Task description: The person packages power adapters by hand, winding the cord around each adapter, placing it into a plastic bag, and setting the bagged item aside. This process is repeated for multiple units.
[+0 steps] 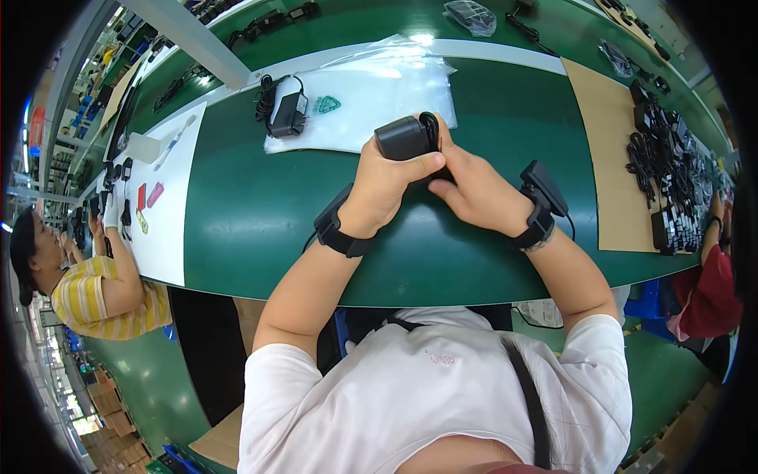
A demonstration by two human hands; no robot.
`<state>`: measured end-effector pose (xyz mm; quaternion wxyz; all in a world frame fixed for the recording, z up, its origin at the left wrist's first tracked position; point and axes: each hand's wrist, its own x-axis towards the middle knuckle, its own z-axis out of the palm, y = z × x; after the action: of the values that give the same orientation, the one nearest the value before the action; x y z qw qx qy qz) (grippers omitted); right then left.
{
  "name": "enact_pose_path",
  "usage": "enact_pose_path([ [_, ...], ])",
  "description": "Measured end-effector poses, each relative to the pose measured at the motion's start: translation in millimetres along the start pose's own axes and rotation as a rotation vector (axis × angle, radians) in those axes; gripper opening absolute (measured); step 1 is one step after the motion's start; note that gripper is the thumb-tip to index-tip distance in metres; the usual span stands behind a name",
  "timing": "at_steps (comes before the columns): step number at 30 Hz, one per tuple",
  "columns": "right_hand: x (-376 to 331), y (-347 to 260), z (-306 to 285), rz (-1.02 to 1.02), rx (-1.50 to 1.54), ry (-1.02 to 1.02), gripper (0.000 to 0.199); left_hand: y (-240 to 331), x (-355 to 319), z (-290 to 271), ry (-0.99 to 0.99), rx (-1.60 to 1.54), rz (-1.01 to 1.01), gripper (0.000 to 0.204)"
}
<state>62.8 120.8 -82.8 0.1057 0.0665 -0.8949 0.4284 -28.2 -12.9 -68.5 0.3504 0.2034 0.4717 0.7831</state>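
A: What is the left hand (379, 189) doing?

B: Holding a black adapter (401, 138), its thumb across the near side. Most of its fingers are hidden underneath.

A: And the right hand (478, 186)?

B: Closed around the coiled cord (429, 129) at the adapter's right end. The two hands meet there, so I can't make out the cord's lower part or what the right fingertips press on.

A: What's just behind the hands?

B: Each wrist wears a black strap; the left one (341, 227) is plain on top, the right one (540, 215) carries a dark block.

A: Beyond the hands?

B: A stack of clear bags (379, 91), ahead and slightly left, glare washing out its far edge. A second adapter (289, 115) lies on it, left of the left hand, its cord bundled.

A: Farther out to the left?

B: A white sheet (170, 237) with a brush (175, 142), then a co-worker in yellow stripes (99, 292), whose hands are hard to read among dark parts.

A: To the right?

B: Cardboard (604, 174) bearing a tangled black pile (671, 158); single pieces blur together. Past it, a red sleeve (714, 284) is cut off by the dark rim.
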Motion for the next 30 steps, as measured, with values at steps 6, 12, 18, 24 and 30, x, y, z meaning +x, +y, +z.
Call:
enact_pose_path([
  [6, 1, -17, 2, -0.041, -0.043, 0.064, 0.086, -3, 3, -2, 0.209, 0.312, 0.224, 0.029],
  [12, -3, -6, -21, 0.5, 0.558, 0.178, 0.032, 17, -2, -13, 0.344, 0.537, 0.64, 0.034],
  [18, 1, 9, 9, 0.497, 1.376, 0.222, 0.03, 0, -14, 5, 0.091, 0.557, 0.562, 0.036],
  [24, -2, -4, 21, 0.259, 1.15, 0.355, 0.03, -16, -4, 5, 0.183, 0.162, 0.161, 0.024],
  [30, -4, -8, 23, 0.014, 0.576, 0.353, 0.049, -18, -9, 14, 0.086, -0.169, 0.058, 0.03],
])
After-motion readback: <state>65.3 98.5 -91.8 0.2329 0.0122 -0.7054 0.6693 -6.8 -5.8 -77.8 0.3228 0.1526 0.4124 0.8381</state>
